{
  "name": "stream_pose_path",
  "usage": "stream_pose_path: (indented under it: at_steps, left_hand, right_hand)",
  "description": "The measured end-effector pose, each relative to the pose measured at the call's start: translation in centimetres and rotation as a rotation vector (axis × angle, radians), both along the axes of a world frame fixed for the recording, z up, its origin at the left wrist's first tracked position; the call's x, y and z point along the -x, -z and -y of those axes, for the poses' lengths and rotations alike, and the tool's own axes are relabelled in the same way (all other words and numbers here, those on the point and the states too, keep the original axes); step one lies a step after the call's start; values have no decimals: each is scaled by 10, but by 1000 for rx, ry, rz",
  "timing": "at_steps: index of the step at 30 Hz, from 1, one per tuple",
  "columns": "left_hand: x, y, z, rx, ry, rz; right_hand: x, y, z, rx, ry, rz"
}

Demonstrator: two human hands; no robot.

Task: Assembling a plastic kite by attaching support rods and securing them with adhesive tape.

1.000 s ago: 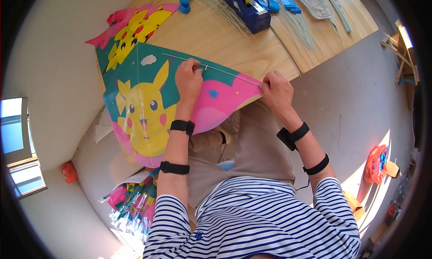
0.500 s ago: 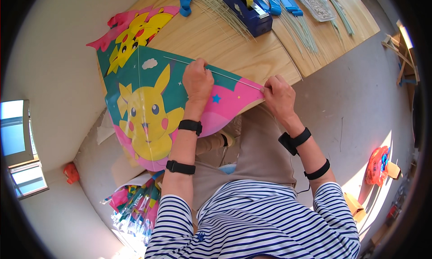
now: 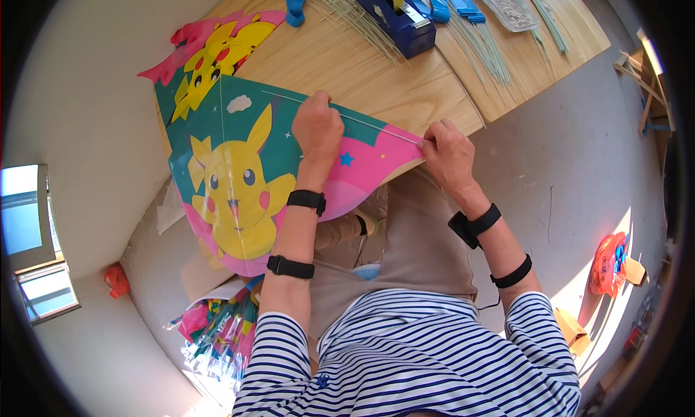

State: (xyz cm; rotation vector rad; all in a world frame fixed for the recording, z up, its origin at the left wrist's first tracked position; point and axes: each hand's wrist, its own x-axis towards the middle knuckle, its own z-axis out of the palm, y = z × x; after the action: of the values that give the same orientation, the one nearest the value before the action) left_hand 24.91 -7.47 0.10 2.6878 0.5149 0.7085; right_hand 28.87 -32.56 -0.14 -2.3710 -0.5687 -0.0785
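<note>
A green and pink kite (image 3: 278, 148) with a yellow cartoon animal printed on it lies across the near left of the table, its lower part hanging over the edge. Along its upper right edge runs a thin pale rod (image 3: 391, 130). My left hand (image 3: 318, 131) is closed at the middle of this rod, its fingertips hidden behind the knuckles. At the kite's right-hand corner, my right hand (image 3: 449, 153) pinches the rod's end together with the pink sheet. More printed kite sheets (image 3: 224, 51) lie folded beyond the kite.
On the wooden table (image 3: 376, 84) stand a dark blue tape dispenser (image 3: 397, 22), loose thin rods (image 3: 481, 51), blue strips (image 3: 463, 3) and a clear tray of small pieces (image 3: 505, 8). Rolled kites in clear wrapping (image 3: 217, 337) are at lower left. A red bag (image 3: 607, 265) sits on the floor at right.
Both hands keep nearly the same places and grips; the view has shifted very slightly. Nothing has been let go or picked up.
</note>
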Motion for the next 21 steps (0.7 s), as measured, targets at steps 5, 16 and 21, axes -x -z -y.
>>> stream_pose_path:
  at_steps: [5, 16, 21]
  left_hand:
    - [-1, -2, 0, -145, -17, -59]
    - [14, -1, -10, 334, -52, 39]
    - [10, 6, -11, 265, -19, 63]
  right_hand:
    - [0, 0, 1, 5, -2, -1]
    - [1, 0, 0, 9, -1, 0]
    - [1, 0, 0, 6, -5, -1]
